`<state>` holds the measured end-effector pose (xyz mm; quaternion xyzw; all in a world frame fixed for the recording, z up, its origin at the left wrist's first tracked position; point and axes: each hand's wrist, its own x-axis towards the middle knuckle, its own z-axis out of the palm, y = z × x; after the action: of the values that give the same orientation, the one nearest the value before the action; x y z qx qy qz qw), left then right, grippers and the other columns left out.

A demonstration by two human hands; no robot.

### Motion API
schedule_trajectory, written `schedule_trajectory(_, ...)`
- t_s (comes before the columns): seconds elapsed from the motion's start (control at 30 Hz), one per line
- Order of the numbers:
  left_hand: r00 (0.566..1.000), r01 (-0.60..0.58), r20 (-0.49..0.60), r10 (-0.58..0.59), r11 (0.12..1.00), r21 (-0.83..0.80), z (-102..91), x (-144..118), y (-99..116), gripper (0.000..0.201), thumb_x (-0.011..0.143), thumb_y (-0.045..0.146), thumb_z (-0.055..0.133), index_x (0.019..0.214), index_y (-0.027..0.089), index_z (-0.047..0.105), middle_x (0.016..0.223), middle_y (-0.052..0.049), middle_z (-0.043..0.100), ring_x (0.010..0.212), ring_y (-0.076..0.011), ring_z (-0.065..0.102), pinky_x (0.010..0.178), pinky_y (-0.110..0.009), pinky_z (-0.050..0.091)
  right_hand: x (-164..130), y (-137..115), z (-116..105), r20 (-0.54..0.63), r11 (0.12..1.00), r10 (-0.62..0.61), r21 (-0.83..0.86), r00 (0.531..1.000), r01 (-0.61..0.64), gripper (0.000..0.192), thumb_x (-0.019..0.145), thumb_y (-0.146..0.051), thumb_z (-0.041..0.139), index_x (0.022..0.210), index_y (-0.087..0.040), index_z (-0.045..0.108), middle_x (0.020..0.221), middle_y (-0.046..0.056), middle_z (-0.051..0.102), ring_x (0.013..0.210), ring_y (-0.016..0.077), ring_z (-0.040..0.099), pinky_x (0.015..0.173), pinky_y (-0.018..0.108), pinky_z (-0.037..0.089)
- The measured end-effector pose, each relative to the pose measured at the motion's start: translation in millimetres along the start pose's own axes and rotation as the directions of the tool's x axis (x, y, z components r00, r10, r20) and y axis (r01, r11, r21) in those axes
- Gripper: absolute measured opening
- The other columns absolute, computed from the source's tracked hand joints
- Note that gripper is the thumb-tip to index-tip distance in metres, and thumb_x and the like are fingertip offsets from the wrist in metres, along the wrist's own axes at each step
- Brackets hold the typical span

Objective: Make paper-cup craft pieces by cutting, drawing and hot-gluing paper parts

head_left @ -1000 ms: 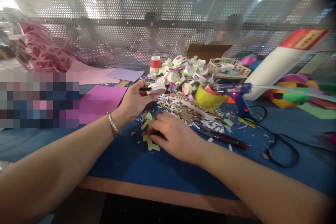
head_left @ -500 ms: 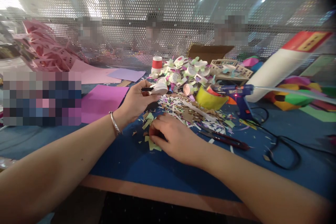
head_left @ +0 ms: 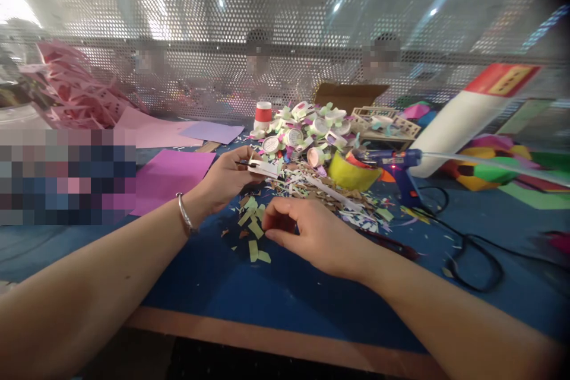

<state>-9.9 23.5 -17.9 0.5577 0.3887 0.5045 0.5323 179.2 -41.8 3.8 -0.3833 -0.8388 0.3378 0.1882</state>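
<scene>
Broadly, a blue felt-like table carried a heap of paper scraps, shredded strips in white, brown and green. Far of it lay a pile of small round paper cups, too many to count, and one blue glue gun at right. The left hand pinched a flat white paper piece just above the scraps. The right hand hovered nearer, thumb and forefinger closed together; what they gripped could not be told.
</scene>
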Motion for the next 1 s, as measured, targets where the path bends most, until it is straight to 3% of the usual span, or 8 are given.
schedule_trajectory(0.2, 1.000, 0.010, 0.015, -0.010, 1.000, 0.003, -1.3, 0, 0, 0.027, 0.063, 0.009, 0.080, 0.078, 0.018, 0.059, 0.070, 0.003, 0.066, 0.065, -0.0112, 0.061, 0.064, -0.026, 0.050, -1, 4, 1, 0.016, 0.990, -0.014, -0.142, 1.000, 0.016, 0.019, 0.086, -0.009, 0.059, 0.099, -0.017, 0.071, 0.087, 0.003, 0.069, 0.074, 0.0132, 0.061, 0.068, 0.027, 0.046)
schedule_trajectory(0.37, 0.999, -0.043, 0.016, 0.043, 0.998, 0.034, -1.5, 0, -1, 0.028, 0.062, 0.010, 0.082, 0.076, 0.019, 0.059, 0.070, 0.003, 0.065, 0.062, -0.0107, 0.059, 0.058, -0.025, 0.047, -1, 4, 0, 0.045, 0.965, -0.025, -0.259, 0.999, 0.036, 0.014, 0.086, -0.010, 0.059, 0.089, -0.016, 0.071, 0.089, 0.004, 0.069, 0.076, 0.0148, 0.061, 0.072, 0.029, 0.047)
schedule_trajectory(0.6, 0.998, -0.057, 0.002, 0.057, 0.997, 0.051, 0.4, 1, -3, 0.029, 0.063, 0.013, 0.081, 0.077, 0.019, 0.057, 0.069, 0.004, 0.063, 0.061, -0.0104, 0.057, 0.057, -0.024, 0.045, 3, 2, 8, 0.000, 0.946, -0.077, -0.316, 0.997, 0.073, 0.010, 0.090, -0.021, 0.065, 0.098, -0.016, 0.069, 0.096, 0.006, 0.067, 0.087, 0.0187, 0.060, 0.078, 0.032, 0.045)
schedule_trajectory(0.87, 0.994, -0.108, 0.011, 0.107, 0.990, 0.093, 0.9, 1, -6, 0.026, 0.065, 0.012, 0.079, 0.078, 0.019, 0.057, 0.071, 0.003, 0.063, 0.061, -0.0091, 0.054, 0.054, -0.022, 0.041, 12, 1, 20, -0.064, 0.956, -0.052, -0.290, 0.997, 0.031, 0.013, 0.088, -0.018, 0.066, 0.100, -0.016, 0.070, 0.099, 0.008, 0.066, 0.090, 0.0199, 0.061, 0.079, 0.032, 0.046)
schedule_trajectory(1.0, 0.995, -0.095, 0.019, 0.094, 0.992, 0.078, 3.2, 0, -4, 0.025, 0.066, 0.011, 0.078, 0.079, 0.019, 0.058, 0.073, 0.002, 0.063, 0.064, -0.0102, 0.056, 0.056, -0.022, 0.043, 16, -1, 19, -0.063, 0.972, -0.003, -0.234, 0.998, -0.011, 0.012, 0.085, -0.017, 0.067, 0.096, -0.017, 0.071, 0.096, 0.007, 0.066, 0.081, 0.0176, 0.060, 0.071, 0.030, 0.046)
